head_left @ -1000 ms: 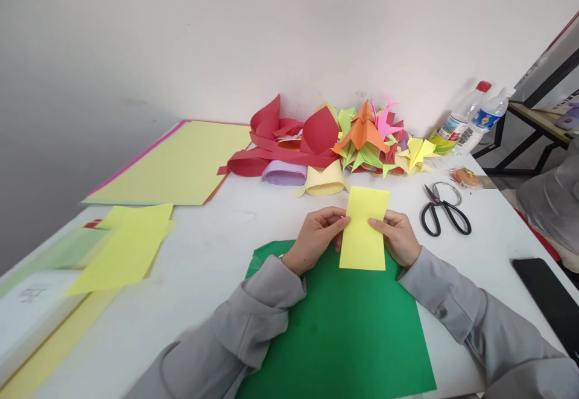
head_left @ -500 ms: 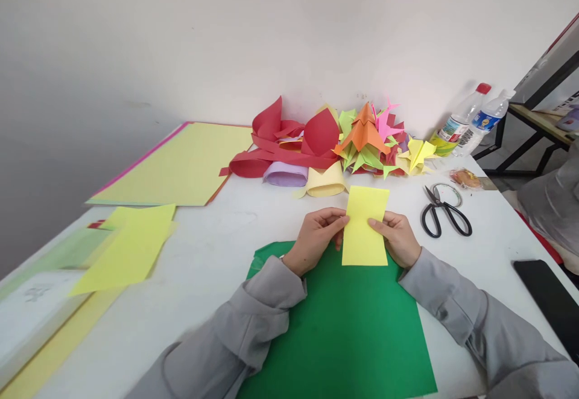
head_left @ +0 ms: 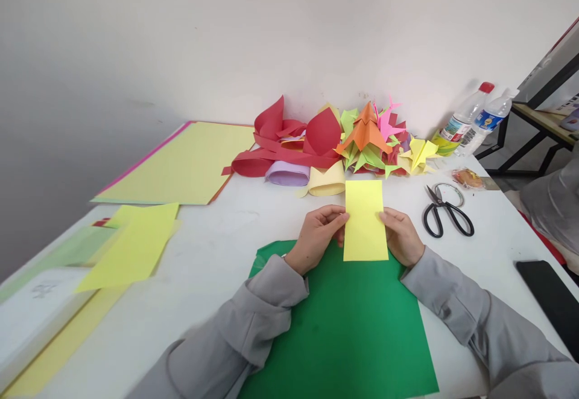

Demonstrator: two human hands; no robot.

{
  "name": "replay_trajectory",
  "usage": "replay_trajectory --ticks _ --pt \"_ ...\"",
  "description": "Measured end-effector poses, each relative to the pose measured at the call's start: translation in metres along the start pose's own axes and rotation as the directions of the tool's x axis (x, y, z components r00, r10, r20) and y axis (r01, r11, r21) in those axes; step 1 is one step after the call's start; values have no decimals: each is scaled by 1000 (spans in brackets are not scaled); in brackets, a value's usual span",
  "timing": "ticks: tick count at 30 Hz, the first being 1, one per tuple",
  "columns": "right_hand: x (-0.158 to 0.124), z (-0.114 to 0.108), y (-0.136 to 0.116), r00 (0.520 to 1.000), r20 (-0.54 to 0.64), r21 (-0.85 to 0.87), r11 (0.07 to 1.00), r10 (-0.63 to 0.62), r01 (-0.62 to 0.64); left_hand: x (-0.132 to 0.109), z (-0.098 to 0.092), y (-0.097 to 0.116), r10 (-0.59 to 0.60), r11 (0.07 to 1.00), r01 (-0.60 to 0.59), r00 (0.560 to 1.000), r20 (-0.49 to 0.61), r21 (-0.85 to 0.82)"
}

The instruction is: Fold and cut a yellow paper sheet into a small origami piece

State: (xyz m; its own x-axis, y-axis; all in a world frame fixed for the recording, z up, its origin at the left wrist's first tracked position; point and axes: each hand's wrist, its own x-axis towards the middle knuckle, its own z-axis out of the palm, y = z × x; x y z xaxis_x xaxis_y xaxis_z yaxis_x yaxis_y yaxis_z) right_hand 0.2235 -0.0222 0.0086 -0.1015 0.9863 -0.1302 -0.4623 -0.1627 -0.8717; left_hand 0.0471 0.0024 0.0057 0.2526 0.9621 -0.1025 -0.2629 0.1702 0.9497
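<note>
A narrow folded yellow paper (head_left: 365, 221) stands lengthwise between my two hands, just above the far edge of a large green sheet (head_left: 344, 332). My left hand (head_left: 316, 237) pinches its left edge with fingers closed. My right hand (head_left: 401, 236) grips the right edge, fingers curled behind the paper. Both grey sleeves rest on the green sheet.
A heap of folded coloured paper shapes (head_left: 348, 142) lies against the wall. Black scissors (head_left: 446, 210) are to the right, two water bottles (head_left: 474, 118) beyond them. Yellow sheets (head_left: 136, 248) and a paper stack (head_left: 187, 163) lie left. A dark phone (head_left: 549, 299) sits at right.
The yellow paper has straightened from a slight tilt to upright, and my right hand has shifted a little along its edge.
</note>
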Motion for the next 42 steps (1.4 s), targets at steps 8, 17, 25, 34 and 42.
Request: replay_trajectory --ticks 8,17,25,34,42 --pt "2 -2 1 996 -86 13 1000 5 -4 -2 -2 0 102 993 -97 991 89 -63" --pt "3 0 0 997 -53 -36 998 -54 52 -6 7 7 170 982 -175 983 75 73" --pt "2 -2 -1 993 20 -19 993 -120 121 -5 6 8 170 979 -164 985 -39 120" --pt "4 -4 8 991 -85 -121 988 -108 97 -6 7 4 100 990 -108 992 83 94" --pt "-2 -4 9 996 -36 -235 969 -85 74 -5 5 4 115 976 -129 990 85 178"
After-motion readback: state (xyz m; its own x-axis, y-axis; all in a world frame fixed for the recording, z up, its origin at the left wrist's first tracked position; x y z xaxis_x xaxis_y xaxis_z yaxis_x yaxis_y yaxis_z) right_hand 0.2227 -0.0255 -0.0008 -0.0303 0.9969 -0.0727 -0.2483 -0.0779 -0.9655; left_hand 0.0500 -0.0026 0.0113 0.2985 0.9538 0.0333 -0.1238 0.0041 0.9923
